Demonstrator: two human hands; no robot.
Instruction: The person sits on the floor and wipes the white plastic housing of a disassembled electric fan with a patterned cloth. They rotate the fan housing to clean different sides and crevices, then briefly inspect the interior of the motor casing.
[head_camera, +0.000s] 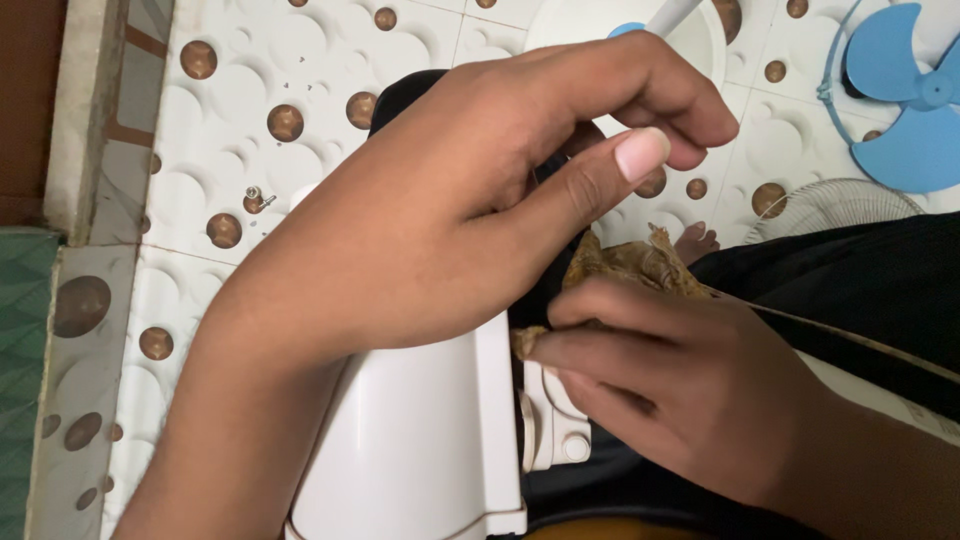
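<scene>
While my left hand (420, 230) rests on the white fan body (420, 430), my right hand (680, 390) pinches a dirty brown rag (630, 265)

I see the white fan body lying on the tiled floor (250, 70), with its long side running from the bottom of the view up under my left hand. My left hand curls over the dark part at its top, fingers bent and thumb out, but I cannot tell if it squeezes anything. The rag sits just right of the white body, touching its edge, so my right hand is the nearer one. That grip is pressed together on the rag's low corner. A small screw (255, 196) lies on the floor to the left, well apart. A blue fan blade (905, 110) and a wire fan guard (830, 205) lie far to the right
</scene>
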